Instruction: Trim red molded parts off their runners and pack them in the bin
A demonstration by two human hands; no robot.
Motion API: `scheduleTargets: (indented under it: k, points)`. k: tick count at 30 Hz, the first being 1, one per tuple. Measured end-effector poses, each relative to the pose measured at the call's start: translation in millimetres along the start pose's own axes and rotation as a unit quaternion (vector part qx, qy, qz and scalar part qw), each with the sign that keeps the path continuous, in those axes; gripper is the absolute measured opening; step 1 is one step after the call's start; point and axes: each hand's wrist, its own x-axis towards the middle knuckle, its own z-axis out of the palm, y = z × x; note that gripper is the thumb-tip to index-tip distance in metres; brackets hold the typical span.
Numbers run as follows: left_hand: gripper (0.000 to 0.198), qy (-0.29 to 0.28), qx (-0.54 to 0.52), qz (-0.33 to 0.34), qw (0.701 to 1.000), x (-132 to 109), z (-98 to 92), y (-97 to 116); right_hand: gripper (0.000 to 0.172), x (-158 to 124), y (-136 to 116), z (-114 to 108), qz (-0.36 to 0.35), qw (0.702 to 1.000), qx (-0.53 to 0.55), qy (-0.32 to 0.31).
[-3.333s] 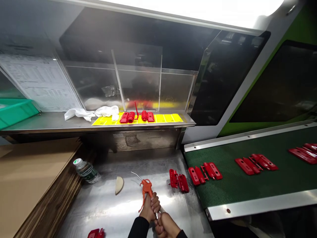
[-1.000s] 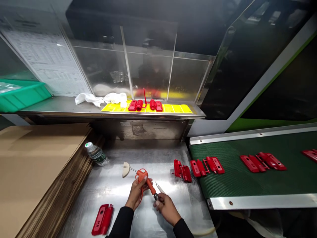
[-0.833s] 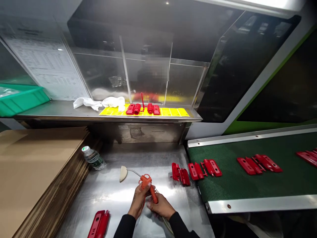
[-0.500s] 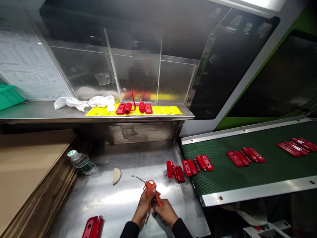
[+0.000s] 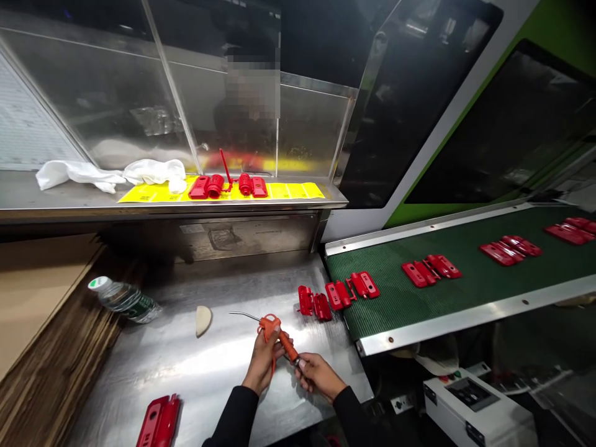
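Orange plastic air blow gun [image 5: 278, 332] with thin curved metal nozzle [image 5: 244, 315] gripped in left hand [image 5: 265, 363], fingers [image 5: 274, 351] curled shut round its body. Right hand [image 5: 317, 375] fingertips [image 5: 302, 363] pinch handle end, over stainless steel surface [image 5: 195, 366].

The air gun [image 5: 274, 330] is orange, the parts [image 5: 431, 270] red, the right belt [image 5: 395, 304] green and finely ribbed, the far sheet [image 5: 288, 191] yellow.
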Motion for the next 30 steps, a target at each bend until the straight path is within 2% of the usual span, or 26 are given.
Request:
scheduleTargets:
  k: [3,8,12,15,17,20,24,30]
  points:
    - [0.033,-0.014,-0.014,-0.034,0.999,0.0,-1.2,4.0,0.047,5.1,4.6,3.2,0.007,1.000,-0.010,0.021]
    - [0.031,-0.087,-0.034,-0.105,0.990,-6.2,-5.1,-1.2,0.043,9.2,13.8,10.4,0.056,0.996,-0.058,0.039]
    - [0.031,-0.094,-0.017,-0.103,0.990,-6.7,-8.3,-17.4,0.040,13.4,27.0,4.4,0.049,0.980,-0.154,0.114]
    - [0.034,-0.064,0.037,-0.098,0.992,-7.1,-19.3,-28.2,0.036,12.0,33.3,-14.0,0.015,0.950,-0.244,0.196]
    - [0.035,-0.030,0.081,-0.094,0.992,-9.6,-33.3,-32.0,0.032,8.5,34.0,-28.1,-0.009,0.922,-0.300,0.243]
    - [0.029,0.025,0.132,-0.075,0.988,-16.4,-60.7,-31.3,0.033,3.9,32.9,-40.2,-0.038,0.886,-0.372,0.273]
    - [0.025,0.086,0.163,-0.035,0.982,-30.2,-95.8,-20.4,0.043,2.4,33.7,-35.3,-0.043,0.836,-0.459,0.298]
    - [0.032,0.180,0.172,0.025,0.968,-62.5,-140.6,5.0,0.043,-0.2,43.1,-29.3,-0.019,0.743,-0.570,0.349]
